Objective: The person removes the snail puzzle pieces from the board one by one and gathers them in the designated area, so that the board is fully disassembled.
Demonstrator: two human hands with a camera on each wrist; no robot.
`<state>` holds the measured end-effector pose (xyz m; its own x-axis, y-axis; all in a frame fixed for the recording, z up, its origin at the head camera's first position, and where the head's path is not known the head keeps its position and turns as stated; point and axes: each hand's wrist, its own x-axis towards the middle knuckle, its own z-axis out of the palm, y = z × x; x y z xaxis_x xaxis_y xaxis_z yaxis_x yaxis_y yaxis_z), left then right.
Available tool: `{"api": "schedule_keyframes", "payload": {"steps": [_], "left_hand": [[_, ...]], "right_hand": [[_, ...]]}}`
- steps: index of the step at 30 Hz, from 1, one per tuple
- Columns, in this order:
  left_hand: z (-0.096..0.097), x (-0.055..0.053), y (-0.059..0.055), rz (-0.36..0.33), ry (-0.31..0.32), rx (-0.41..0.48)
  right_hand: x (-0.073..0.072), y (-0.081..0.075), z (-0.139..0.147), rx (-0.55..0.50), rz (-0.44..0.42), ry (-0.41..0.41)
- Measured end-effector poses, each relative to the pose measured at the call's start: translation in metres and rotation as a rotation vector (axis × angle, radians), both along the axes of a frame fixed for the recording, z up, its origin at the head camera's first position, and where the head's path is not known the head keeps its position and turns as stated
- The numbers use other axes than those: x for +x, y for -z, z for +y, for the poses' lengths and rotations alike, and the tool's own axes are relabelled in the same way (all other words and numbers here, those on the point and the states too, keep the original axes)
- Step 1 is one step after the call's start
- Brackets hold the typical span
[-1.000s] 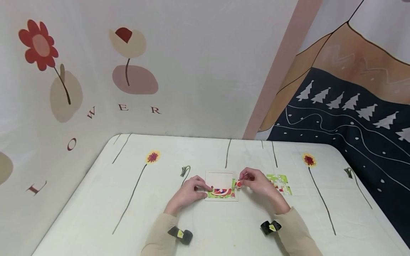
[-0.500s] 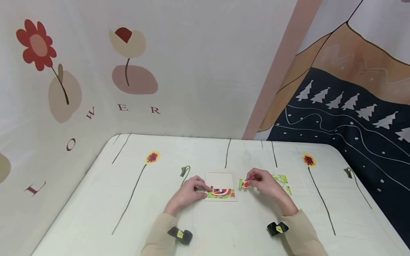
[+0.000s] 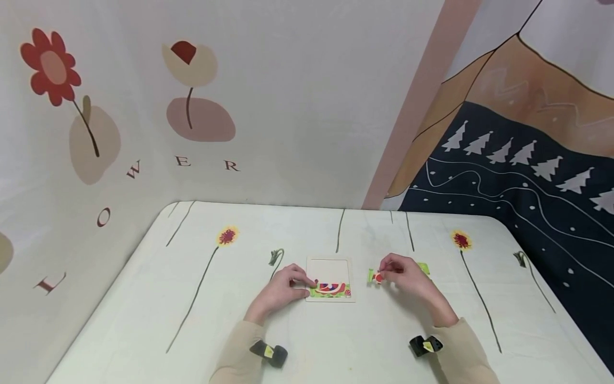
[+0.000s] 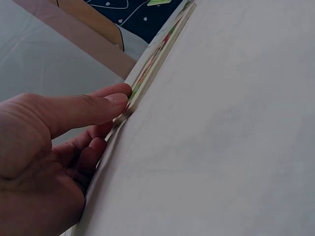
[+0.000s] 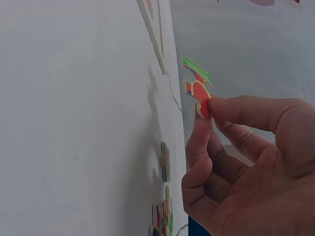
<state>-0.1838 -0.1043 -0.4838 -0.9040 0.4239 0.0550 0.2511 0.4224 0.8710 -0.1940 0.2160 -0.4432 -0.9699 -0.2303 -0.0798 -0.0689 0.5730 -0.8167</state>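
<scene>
My right hand pinches a green and red jigsaw piece between thumb and fingers. The piece is held above the table, right of a pale puzzle board. Joined pieces with red, purple and green print fill the lower part of the board's recess; its upper part shows bare. At the board's left side, my left hand holds the edge with thumb and index finger. In the left wrist view, the thumb lies against the board's corner, and the other fingers curl below, partly hidden.
Loose jigsaw pieces lie on the table right of the board, mostly hidden behind my right hand. The right wrist view shows several loose pieces. A white cloth with printed flowers covers the table, and printed curtains stand behind.
My right hand has moved right, away from the board, lifting the green and red jigsaw piece off the board's right side. The left hand stays at the board.
</scene>
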Motion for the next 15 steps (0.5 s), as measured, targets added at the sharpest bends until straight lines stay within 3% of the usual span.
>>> {"api": "schedule_keyframes", "payload": {"steps": [15], "left_hand": [[0.000, 0.000, 0.000, -0.002, -0.011, -0.015]], "right_hand": [[0.003, -0.001, 0.022, -0.018, -0.006, -0.012]]}}
